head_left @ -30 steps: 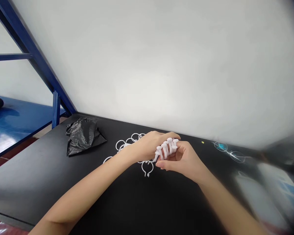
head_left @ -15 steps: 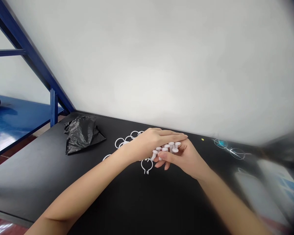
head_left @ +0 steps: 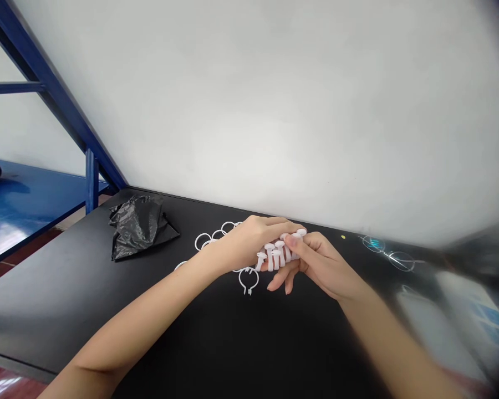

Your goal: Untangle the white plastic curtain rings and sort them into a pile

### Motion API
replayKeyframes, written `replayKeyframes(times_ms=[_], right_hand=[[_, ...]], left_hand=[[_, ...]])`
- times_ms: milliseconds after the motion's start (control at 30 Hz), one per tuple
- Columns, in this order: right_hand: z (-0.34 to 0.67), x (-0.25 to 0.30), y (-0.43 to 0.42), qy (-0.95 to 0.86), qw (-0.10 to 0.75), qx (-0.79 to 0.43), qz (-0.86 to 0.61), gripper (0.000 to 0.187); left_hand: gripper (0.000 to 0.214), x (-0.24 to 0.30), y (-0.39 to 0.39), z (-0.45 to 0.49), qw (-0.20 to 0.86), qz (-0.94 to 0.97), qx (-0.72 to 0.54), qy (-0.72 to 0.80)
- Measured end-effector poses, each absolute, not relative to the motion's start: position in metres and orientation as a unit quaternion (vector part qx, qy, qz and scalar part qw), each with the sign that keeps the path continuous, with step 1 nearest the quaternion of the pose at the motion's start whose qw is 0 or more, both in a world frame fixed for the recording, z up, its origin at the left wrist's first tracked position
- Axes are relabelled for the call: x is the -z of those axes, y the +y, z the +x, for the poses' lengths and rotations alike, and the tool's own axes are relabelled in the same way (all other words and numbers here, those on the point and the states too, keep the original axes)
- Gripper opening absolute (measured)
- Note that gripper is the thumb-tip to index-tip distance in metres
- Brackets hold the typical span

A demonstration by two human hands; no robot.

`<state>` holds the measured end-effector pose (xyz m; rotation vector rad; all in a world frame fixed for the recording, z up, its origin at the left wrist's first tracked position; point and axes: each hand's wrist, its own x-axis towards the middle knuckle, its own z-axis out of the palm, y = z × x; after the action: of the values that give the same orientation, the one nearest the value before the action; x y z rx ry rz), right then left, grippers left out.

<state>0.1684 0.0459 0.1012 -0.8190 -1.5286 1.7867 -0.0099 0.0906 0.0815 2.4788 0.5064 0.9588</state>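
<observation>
My left hand (head_left: 255, 238) is around a row of white split plastic rings (head_left: 276, 259), whose flat knob-like ends stick out below its fingers. Whether the rings are threaded over those fingers or only gripped, I cannot tell. From the other side my right hand (head_left: 320, 263) pinches the right end of the row, thumb pressed on the knobs and its lower fingers spread beneath. One loose white ring (head_left: 248, 281), gap toward me, lies on the table just under my left hand. More white rings (head_left: 203, 242) lie behind my left forearm, which partly hides them.
A crumpled black plastic bag (head_left: 139, 227) lies on the black table (head_left: 216, 343) at the left. Eyeglasses (head_left: 401, 260) and a small yellow dot (head_left: 343, 237) are to the right, with blurred white packaging (head_left: 449, 321) nearer. A white wall (head_left: 274, 111) borders the table behind.
My right thumb has moved up and right along the row of rings, onto the knobs at its right end. The rings now stand more evenly lined up under my left fingers.
</observation>
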Motion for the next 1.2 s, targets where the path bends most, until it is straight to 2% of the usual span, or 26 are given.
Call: replayKeyframes(times_ms=[233, 367, 667, 900, 1033, 1200], right_hand=[[0.167, -0.104, 0.039, -0.624, 0.381, -0.571, -0.374, 0.045], [0.167, -0.105, 0.038, -0.629, 0.401, -0.525, -0.409, 0.042], [0.178, -0.110, 0.046, -0.639, 0.317, -0.589, -0.381, 0.039], [0.182, -0.115, 0.047, -0.673, 0.325, -0.521, -0.411, 0.038], [0.184, -0.117, 0.047, -0.658, 0.330, -0.539, -0.410, 0.036], [0.184, -0.121, 0.046, -0.684, 0.326, -0.510, -0.407, 0.039]], left_hand=[[0.021, -0.090, 0.091, -0.013, 0.144, 0.917, -0.291, 0.233], [0.021, -0.096, 0.089, -0.014, 0.111, 0.925, -0.265, 0.250], [0.017, -0.099, 0.087, -0.013, 0.075, 0.940, -0.221, 0.250], [0.013, -0.097, 0.088, -0.015, -0.017, 0.946, -0.216, 0.240], [0.009, -0.094, 0.089, -0.015, -0.034, 0.945, -0.234, 0.226], [0.017, -0.088, 0.090, -0.011, -0.081, 0.943, -0.241, 0.213]])
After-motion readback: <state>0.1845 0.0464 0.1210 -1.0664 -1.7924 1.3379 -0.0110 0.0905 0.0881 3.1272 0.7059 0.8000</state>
